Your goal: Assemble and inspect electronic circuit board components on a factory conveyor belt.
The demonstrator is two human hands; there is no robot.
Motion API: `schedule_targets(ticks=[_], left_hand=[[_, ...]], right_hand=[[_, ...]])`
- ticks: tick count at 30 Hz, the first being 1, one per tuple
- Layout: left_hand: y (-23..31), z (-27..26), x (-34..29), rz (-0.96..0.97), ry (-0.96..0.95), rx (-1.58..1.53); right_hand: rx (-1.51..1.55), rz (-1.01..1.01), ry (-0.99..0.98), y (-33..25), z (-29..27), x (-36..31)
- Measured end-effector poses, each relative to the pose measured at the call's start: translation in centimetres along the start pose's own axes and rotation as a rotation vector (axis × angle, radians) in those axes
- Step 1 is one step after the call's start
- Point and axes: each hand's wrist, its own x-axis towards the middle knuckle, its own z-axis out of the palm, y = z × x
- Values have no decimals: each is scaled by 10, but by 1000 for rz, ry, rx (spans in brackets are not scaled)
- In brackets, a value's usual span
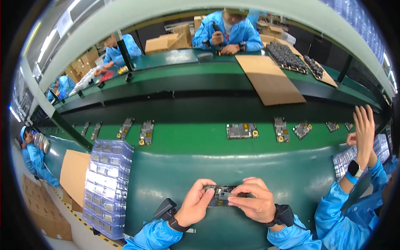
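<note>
In the middle of the view, over the green bench, a dark circuit board [214,202] is held level between my hands. My left hand [194,205] is closed on its left end, the thumb lying on top. At the board's right part, my right hand [257,201] pinches a small flat silvery metal piece [225,195] between thumb and fingers. This piece lies against the board's upper face; whether it is seated there cannot be made out. A clear plastic tray [109,187] with rows of small metal pieces in its pockets stands left of my left hand.
Ahead runs a green belt [187,137] with several circuit boards [242,131] spaced along it. Cardboard [271,79] leans beyond it, beside a tray of black parts [287,57]. At right, a co-worker's raised hand [364,129] is near another clear tray [343,162]. Another co-worker [227,31] sits opposite.
</note>
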Motion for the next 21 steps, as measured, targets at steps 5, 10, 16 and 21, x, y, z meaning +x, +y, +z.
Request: schedule_targets(ticks=[5,10,16,21], left_hand=[[2,4,-12,5,-103,-103],[10,4,-20,-3,-108,-104],[8,4,-21,-31,-116,-69],[14,5,-21,-46,-117,-19]], right_hand=[[-78,-30,-25,-4,3,-3],[-47,62,-14,-8,10,-4],[-57,108,-36,-11,10,-9],[-39,99,-59,-5,11,-8]])
